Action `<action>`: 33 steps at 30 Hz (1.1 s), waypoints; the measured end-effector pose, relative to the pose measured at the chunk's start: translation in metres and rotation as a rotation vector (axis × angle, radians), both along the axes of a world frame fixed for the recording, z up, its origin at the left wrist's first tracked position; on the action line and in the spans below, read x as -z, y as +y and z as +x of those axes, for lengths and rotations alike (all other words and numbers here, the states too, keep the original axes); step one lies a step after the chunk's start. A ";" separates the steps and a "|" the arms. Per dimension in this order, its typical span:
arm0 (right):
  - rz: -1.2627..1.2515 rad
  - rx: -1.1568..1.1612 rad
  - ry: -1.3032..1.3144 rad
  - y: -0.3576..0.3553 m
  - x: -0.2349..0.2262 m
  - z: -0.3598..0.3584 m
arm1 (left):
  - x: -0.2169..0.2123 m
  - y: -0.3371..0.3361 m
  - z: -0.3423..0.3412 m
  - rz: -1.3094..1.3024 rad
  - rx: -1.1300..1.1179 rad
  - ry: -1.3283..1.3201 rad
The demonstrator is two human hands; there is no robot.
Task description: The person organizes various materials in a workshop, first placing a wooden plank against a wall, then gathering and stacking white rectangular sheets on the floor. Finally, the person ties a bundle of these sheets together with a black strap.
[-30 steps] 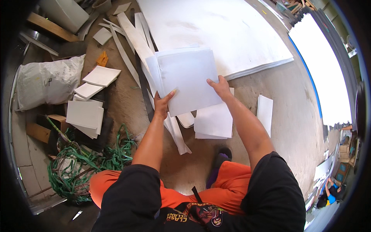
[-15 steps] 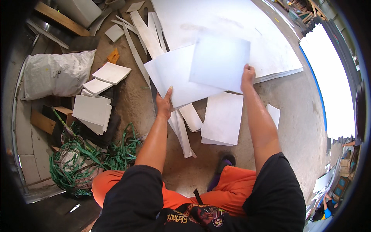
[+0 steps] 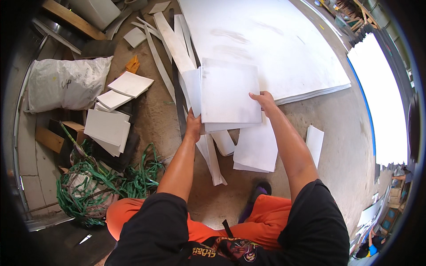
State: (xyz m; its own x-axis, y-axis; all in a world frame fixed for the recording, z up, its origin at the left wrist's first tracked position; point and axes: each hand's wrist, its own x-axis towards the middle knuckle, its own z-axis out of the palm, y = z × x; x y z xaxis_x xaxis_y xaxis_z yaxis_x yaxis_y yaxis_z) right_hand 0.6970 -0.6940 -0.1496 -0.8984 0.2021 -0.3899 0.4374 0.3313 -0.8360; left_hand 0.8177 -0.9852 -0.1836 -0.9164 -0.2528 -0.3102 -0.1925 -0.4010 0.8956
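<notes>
Both my hands hold a small stack of thin white rectangular sheets in front of me. My left hand is closed on the lower left corner, thumb up along the edge and its other fingers mostly hidden. At the right edge my right hand grips the stack with the thumb on top and the fingers underneath. The top sheet overlaps the others, whose margins show at the left and below. Beneath, on the floor, lie a few loose white sheets and long white strips.
Large white sheets lie piled beyond my hands. To the left are a white sack, smaller stacked white pieces and a tangle of green strapping. A tall white stack stands at right. Another person is at far lower right.
The upper sheet, held by my right hand, has come left and down over the other sheets. Those sheets have turned straighter, so the edges now nearly line up.
</notes>
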 end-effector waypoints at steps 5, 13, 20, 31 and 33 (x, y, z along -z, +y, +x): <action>-0.257 -0.077 -0.038 0.031 0.026 -0.031 | 0.011 -0.003 -0.008 0.019 0.010 0.013; -0.654 0.119 0.148 0.087 -0.054 -0.053 | 0.023 -0.041 -0.017 0.050 -0.026 -0.043; -0.329 -0.153 0.163 0.022 0.000 -0.051 | 0.048 -0.035 -0.028 0.356 0.107 0.133; -0.469 -0.216 -0.150 -0.021 -0.030 -0.017 | -0.021 -0.027 -0.025 0.157 0.209 0.002; -0.509 -0.108 -0.063 0.014 0.010 -0.043 | -0.026 -0.008 -0.043 0.052 0.193 -0.125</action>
